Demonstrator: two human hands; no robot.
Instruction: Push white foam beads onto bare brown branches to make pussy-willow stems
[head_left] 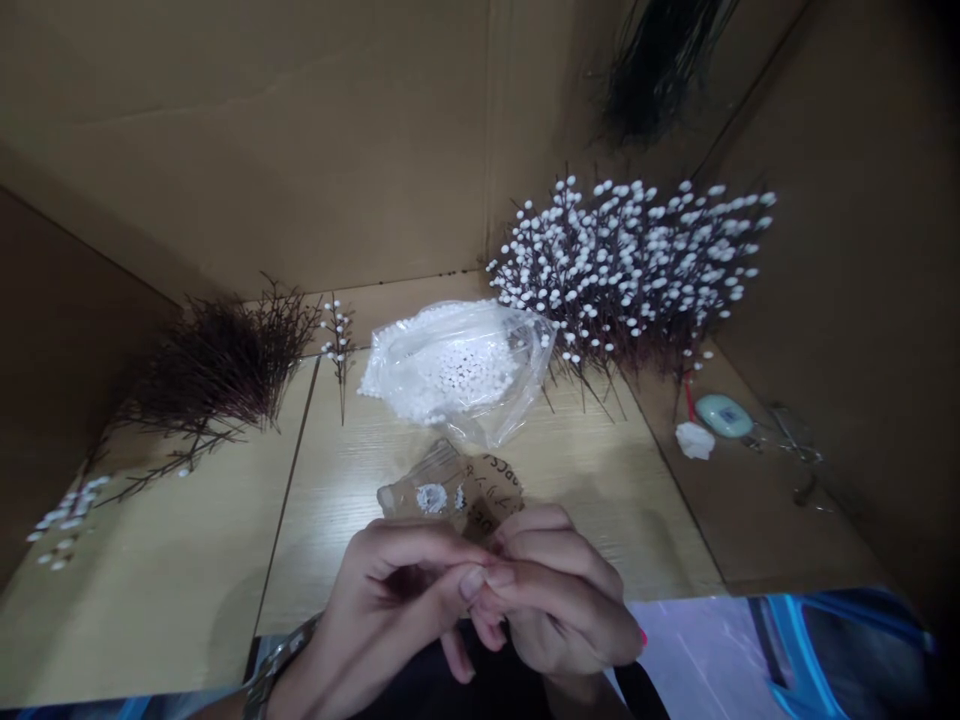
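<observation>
Several beaded sprigs point(71, 510) lie at the far left of the table point(150, 600). Next comes a pile of bare stems point(225, 365), with one beaded stem point(341, 350) just beside it. At front centre, the left hand point(405, 585) has its grip pressed together, tip to tip with the other; anything pinched between is hidden. Beyond lies a clear bag point(491, 420) of white beads point(465, 370); nearer, white bits point(431, 498) sit on cardboard point(491, 480) just past the fingers. The right hand point(566, 590) is likewise pressed closed, contents not discernible. A large beaded pile point(630, 255) stands behind, to the right.

For fine work of this kind, maintain light, even pressure; a small part could slip from a hard squeeze. Steady both wrists, keep the thumbs in contact, and work above the cardboard so that dropped pieces are easily recovered.
</observation>
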